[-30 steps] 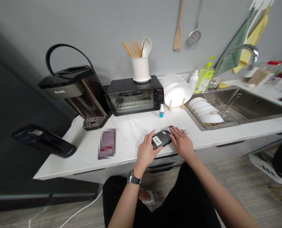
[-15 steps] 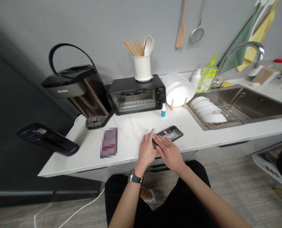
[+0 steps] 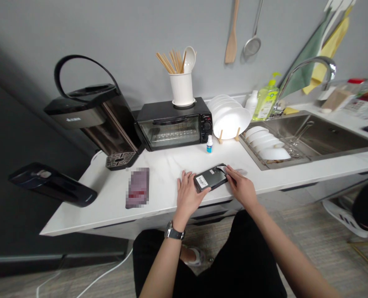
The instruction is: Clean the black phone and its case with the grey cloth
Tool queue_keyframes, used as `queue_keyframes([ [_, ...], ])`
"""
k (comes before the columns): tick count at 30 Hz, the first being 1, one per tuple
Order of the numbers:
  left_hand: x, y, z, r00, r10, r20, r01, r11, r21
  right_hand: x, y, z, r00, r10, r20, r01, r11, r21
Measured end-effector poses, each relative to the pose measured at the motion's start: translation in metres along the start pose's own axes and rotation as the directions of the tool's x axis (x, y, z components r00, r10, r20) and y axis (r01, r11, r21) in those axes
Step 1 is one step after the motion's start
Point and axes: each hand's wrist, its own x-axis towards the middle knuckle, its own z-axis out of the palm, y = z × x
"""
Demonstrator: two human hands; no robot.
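Note:
A dark phone (image 3: 211,179) with a white label on its back lies on the white countertop (image 3: 168,174) near the front edge. My left hand (image 3: 188,194) rests on the counter against the phone's left end, fingers curled on its edge. My right hand (image 3: 241,188) grips the phone's right end, fingertips on its upper corner. A watch sits on my left wrist.
A blurred flat item (image 3: 137,187) lies to the left. Behind stand a small white bottle (image 3: 209,144), a black toaster oven (image 3: 173,124), a water boiler (image 3: 91,116) and racked plates (image 3: 230,120). A sink (image 3: 314,136) with bowls is at right.
My right hand slid from the phone's left part back to its right end. The phone's labelled back shows again, and both hands hold its ends.

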Motion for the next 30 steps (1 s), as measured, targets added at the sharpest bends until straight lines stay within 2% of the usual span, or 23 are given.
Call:
queue_keyframes([
  [4, 0.0, 0.001, 0.0, 0.999, 0.031, 0.016, -0.029, 0.995, -0.093, -0.001, 0.003, 0.003, 0.995, 0.09, -0.051, -0.087, 0.994, 0.068],
  [7, -0.002, 0.004, -0.002, 1.0, -0.006, 0.015, 0.009, 0.976, -0.219, 0.001, 0.005, 0.002, 0.975, 0.188, -0.121, -0.16, 0.965, 0.206],
  [9, -0.005, 0.005, -0.003, 0.998, -0.048, 0.041, 0.058, 0.96, -0.274, 0.005, 0.001, -0.001, 0.956, 0.237, -0.173, -0.172, 0.93, 0.324],
  [11, -0.008, 0.006, -0.002, 0.996, -0.063, 0.062, 0.077, 0.963, -0.26, 0.011, -0.005, -0.005, 0.941, 0.249, -0.23, -0.139, 0.903, 0.407],
  [13, -0.009, 0.006, -0.001, 0.996, -0.068, 0.06, 0.076, 0.986, -0.146, 0.02, -0.013, -0.008, 0.938, 0.209, -0.278, -0.072, 0.898, 0.433],
  [16, -0.01, 0.006, 0.002, 0.996, -0.067, 0.064, 0.062, 0.995, 0.077, 0.033, -0.025, -0.006, 0.958, 0.068, -0.28, 0.056, 0.91, 0.41],
  [20, -0.01, 0.007, 0.002, 0.997, -0.028, 0.073, 0.015, 0.985, 0.17, 0.032, -0.053, 0.009, 0.967, -0.134, -0.219, 0.198, 0.93, 0.309],
  [22, -0.01, 0.006, 0.002, 0.996, -0.007, 0.094, -0.01, 0.984, 0.179, 0.022, -0.073, 0.015, 0.941, -0.306, -0.145, 0.334, 0.91, 0.246],
  [24, -0.011, 0.006, 0.001, 0.992, -0.003, 0.13, -0.022, 0.981, 0.194, 0.012, -0.087, 0.017, 0.874, -0.483, -0.054, 0.483, 0.852, 0.203],
  [25, -0.011, 0.005, 0.001, 0.99, -0.007, 0.139, -0.021, 0.979, 0.201, 0.009, -0.09, 0.017, 0.847, -0.531, -0.021, 0.526, 0.832, 0.18],
  [27, -0.011, 0.005, 0.002, 0.992, -0.019, 0.126, -0.007, 0.98, 0.2, 0.011, -0.083, 0.013, 0.85, -0.527, 0.003, 0.523, 0.844, 0.116],
  [30, -0.011, 0.006, 0.002, 0.995, -0.031, 0.094, 0.014, 0.985, 0.174, 0.029, -0.051, 0.006, 0.925, -0.378, -0.04, 0.379, 0.925, 0.015],
])
